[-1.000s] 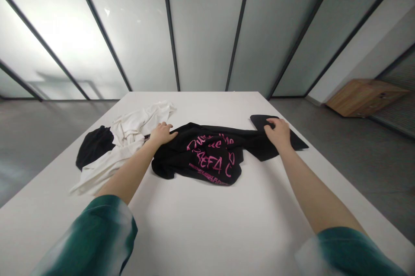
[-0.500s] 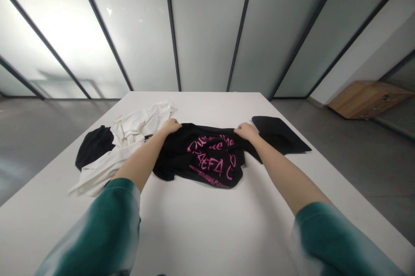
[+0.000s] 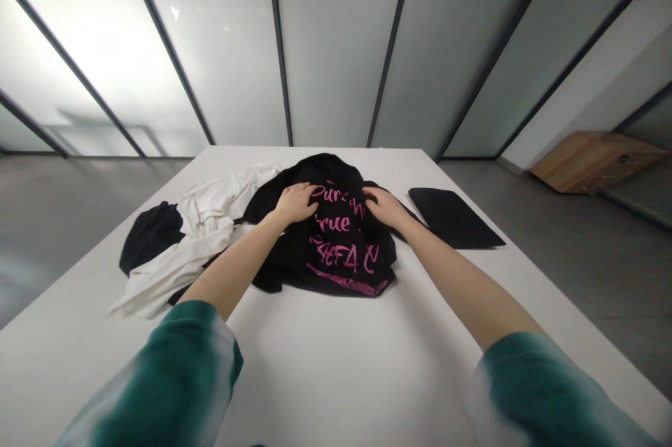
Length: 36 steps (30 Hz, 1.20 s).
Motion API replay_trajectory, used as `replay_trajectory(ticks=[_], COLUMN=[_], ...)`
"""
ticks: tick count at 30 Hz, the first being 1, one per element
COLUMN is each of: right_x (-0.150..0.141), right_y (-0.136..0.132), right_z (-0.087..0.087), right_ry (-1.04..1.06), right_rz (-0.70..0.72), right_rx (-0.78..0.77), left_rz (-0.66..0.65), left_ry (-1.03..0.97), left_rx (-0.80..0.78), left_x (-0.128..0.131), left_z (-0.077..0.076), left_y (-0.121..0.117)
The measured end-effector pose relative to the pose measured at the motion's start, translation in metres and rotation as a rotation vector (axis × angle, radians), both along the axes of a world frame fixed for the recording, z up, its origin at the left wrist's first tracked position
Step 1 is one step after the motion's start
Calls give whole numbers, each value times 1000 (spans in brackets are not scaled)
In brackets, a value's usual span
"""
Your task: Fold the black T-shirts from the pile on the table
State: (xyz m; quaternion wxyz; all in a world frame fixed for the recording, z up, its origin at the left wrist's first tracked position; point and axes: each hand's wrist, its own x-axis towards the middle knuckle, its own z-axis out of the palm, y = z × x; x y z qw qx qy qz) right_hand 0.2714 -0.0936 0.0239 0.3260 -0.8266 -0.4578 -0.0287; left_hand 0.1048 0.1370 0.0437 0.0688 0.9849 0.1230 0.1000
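A black T-shirt (image 3: 336,251) with pink lettering lies rumpled across the middle of the white table, its far part spread toward the back. On its left side rests my left hand (image 3: 297,203), fingers stretched out over the cloth with the thumb apart. My right hand (image 3: 385,207) lies on the right side of the shirt, fingers extended and spread from the thumb. Neither hand grips the fabric. Some of the print between the hands is creased, so a few letters are distorted.
At the left is a loose pile of white cloth (image 3: 207,213) beside a crumpled black cloth (image 3: 152,233). A flat, neatly folded black piece (image 3: 454,218) lies near the right edge of the white table (image 3: 336,363). A wooden cabinet (image 3: 593,161) stands beyond, right.
Both hands have let go of the shirt's far edge and now lie open on it. The shirt's far part has spread out toward the back, showing more lettering.
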Motion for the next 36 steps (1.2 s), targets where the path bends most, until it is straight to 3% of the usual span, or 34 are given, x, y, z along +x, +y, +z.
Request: replay_trajectory(ticks=[3, 6, 10, 15, 20, 22, 25, 27, 30, 32, 36], right_x=[-29, -43, -44, -36, -20, -12, 1, 14, 39, 53, 55], right_y=[-28, -57, -81, -84, -84, -85, -85, -85, -87, -89, -88], right_z=[-17, -37, -54, -49, -33, -30, -25, -19, -5, 1, -4], right_ry=[-115, -168, -122, -65, -189, -200, -148, -86, -2, 13, -74], right_rz=[-27, -125, -232, -327, -520, -593, -598, -618, -678, -621, -405], right_rx=[-130, -209, -276, -316, -369, -458, -581, -578, -488, -465, -662], left_rz=[90, 139, 145, 164, 446, 475, 288, 181, 179, 194, 205], left_ry=[88, 111, 114, 155, 226, 170, 81, 113, 155, 125, 79], left_rx=[7, -18, -36, -45, 38, 99, 115, 60, -20, -48, -69], left_x=[-31, -55, -69, -71, -66, -63, -60, -60, -62, -63, -65], left_z=[-27, -51, -68, -59, -35, -32, -39, -48, -62, -68, -72], left_y=[-11, -5, 13, 35, 35, 28, 17, 13, 12, 13, 14])
